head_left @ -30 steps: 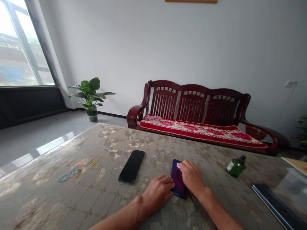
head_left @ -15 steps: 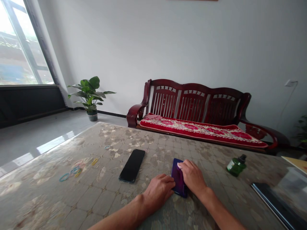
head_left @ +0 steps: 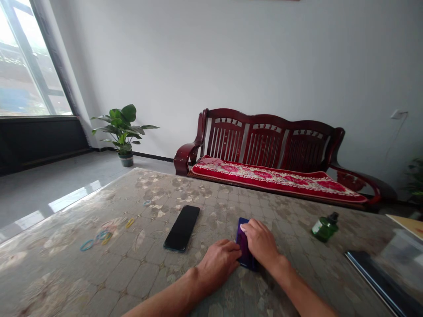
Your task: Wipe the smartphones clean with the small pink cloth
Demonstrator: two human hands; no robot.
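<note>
A phone with a shiny purple-blue surface [head_left: 243, 242] lies flat on the table, between my hands. My left hand [head_left: 220, 260] rests on the tabletop, its fingers together and gripping the phone's left edge. Over the phone's upper right part is my right hand [head_left: 261, 240], closed, its fingers pressing down on the surface. A small white bit [head_left: 243, 227] shows at those fingertips; whether it is a wipe or something else I cannot tell. Left of my hands lies a second phone [head_left: 182, 228], its black screen facing up and untouched.
The table [head_left: 148, 268] has a patterned cover under clear plastic. Several coloured rubber bands [head_left: 87, 245] lie at left. A green bottle [head_left: 325, 228] with a black top and a dark flat object [head_left: 380, 281] are on the right. Beyond stand a wooden bench [head_left: 264, 141] and potted plant [head_left: 124, 127].
My right hand has slid slightly left across the phone, with the white bit at its fingertips. My left hand stays at the phone's edge. The view has shifted a little.
</note>
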